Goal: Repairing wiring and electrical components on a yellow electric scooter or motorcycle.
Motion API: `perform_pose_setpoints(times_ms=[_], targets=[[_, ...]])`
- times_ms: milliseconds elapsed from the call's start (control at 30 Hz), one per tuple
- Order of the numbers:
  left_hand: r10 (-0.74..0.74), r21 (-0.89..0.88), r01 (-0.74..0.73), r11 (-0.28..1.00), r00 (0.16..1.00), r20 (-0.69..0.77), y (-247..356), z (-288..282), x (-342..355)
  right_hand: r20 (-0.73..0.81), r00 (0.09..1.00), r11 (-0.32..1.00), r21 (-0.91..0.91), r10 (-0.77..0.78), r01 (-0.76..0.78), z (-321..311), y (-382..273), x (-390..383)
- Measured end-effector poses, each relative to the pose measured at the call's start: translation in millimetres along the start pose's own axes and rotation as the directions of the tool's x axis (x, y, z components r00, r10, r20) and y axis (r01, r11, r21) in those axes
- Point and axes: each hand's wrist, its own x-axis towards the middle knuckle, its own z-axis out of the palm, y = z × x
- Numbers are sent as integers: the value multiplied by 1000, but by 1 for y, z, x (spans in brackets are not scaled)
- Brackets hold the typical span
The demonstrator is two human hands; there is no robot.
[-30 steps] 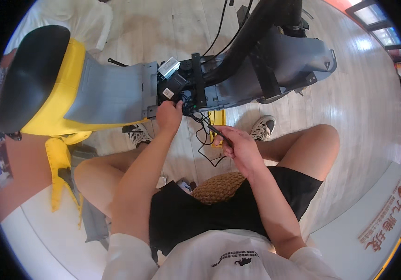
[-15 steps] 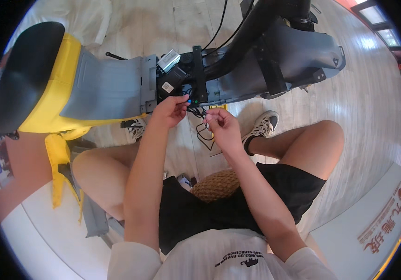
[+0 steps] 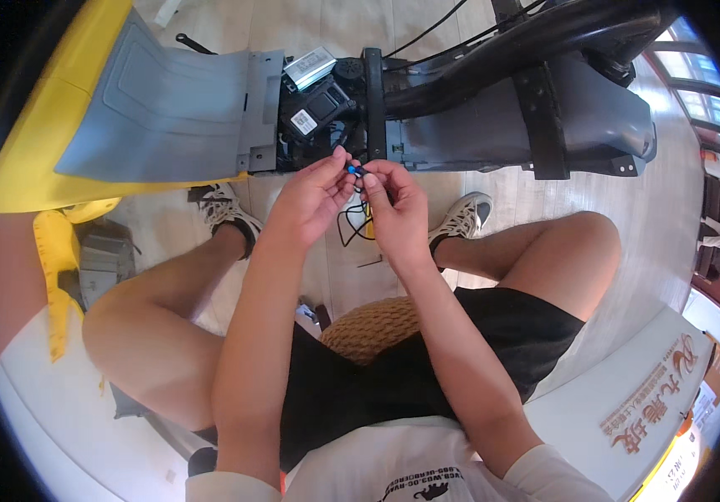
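My left hand (image 3: 316, 201) pinches a small blue cable connector (image 3: 352, 170) between thumb and fingers. Fingertip to fingertip with it, my right hand (image 3: 397, 205) is closed on a black cable connector (image 3: 363, 172). The two connector ends meet or nearly touch; whether they are joined I cannot tell. Loose black wires (image 3: 348, 230) hang below my fingers. Just beyond the hands lies the scooter's open compartment, holding a black box (image 3: 320, 107) with a white label and a silver metal box (image 3: 311, 67). A black crossbar (image 3: 374, 105) spans the frame beside them.
The scooter's grey floor panel (image 3: 176, 109) and yellow body (image 3: 33, 151) extend left. Rightward run a thick black tube (image 3: 477, 71) and grey cover (image 3: 599, 113). A yellow stand-like part (image 3: 57, 276) is at left. Below me is a woven seat (image 3: 372, 328); a white sign board (image 3: 628, 410) stands lower right.
My right hand has moved up to my left, bringing the connector ends together. The head view has shifted, so the scooter appears nearer and its black seat has left the picture.
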Motion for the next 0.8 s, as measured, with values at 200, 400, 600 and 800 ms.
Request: perform_pose_setpoints(times_ms=[200, 400, 600, 800], targets=[[-29, -111, 32, 993, 999, 26, -1, 8, 2, 12, 1000, 996, 83, -27, 26, 0, 0, 2], [-30, -118, 36, 992, 998, 56, -1, 9, 9, 3, 1000, 994, 105, -25, 25, -3, 3, 7], [-46, -126, 56, 991, 996, 79, 0, 9, 12, -22, 999, 996, 79, -34, 35, -2, -1, 8], [-45, -128, 48, 991, 999, 24, 0, 11, 13, -44, 997, 998, 27, -55, 57, -4, 0, 9]])
